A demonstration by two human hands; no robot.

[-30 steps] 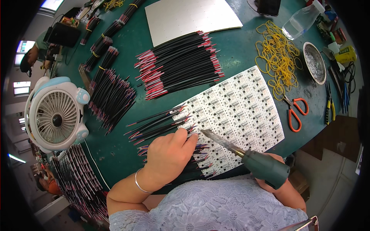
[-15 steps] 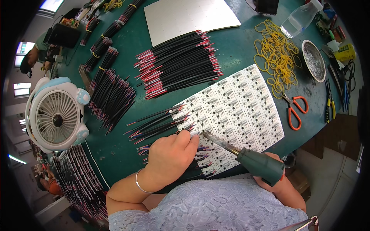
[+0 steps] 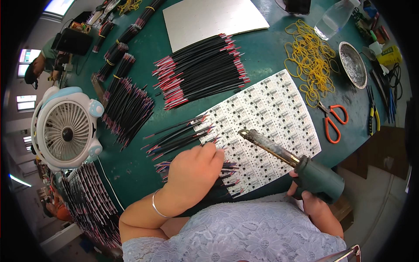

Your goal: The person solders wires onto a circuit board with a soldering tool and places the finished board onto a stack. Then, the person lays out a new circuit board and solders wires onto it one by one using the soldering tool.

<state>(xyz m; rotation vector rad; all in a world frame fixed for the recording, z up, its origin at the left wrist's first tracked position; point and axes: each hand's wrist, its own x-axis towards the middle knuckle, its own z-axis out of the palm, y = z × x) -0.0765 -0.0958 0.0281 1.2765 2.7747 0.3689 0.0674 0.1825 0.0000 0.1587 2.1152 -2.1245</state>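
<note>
Green table (image 3: 270,48): white circuit panel (image 3: 270,118) lying flat, wire leads (image 3: 183,137) fanned along its edge for reach. Left hand (image 3: 196,168) pinches one lead onto the panel; right hand (image 3: 312,203) grips soldering iron (image 3: 279,150), tip hovering over the panel.

I see a dark green surface (image 3: 262,52). The circuit board panel (image 3: 270,118) is white, gridded with small dark squares. The soldering iron (image 3: 301,168) has a dark green handle and a grey, scorched barrel. At twelve o'clock the wire bundle (image 3: 200,72) is black with red tips. At three o'clock the scissors (image 3: 334,124) have orange handles, beside yellow rubber bands (image 3: 307,59). At nine o'clock, the fan (image 3: 65,129) is white and pale blue.
</note>
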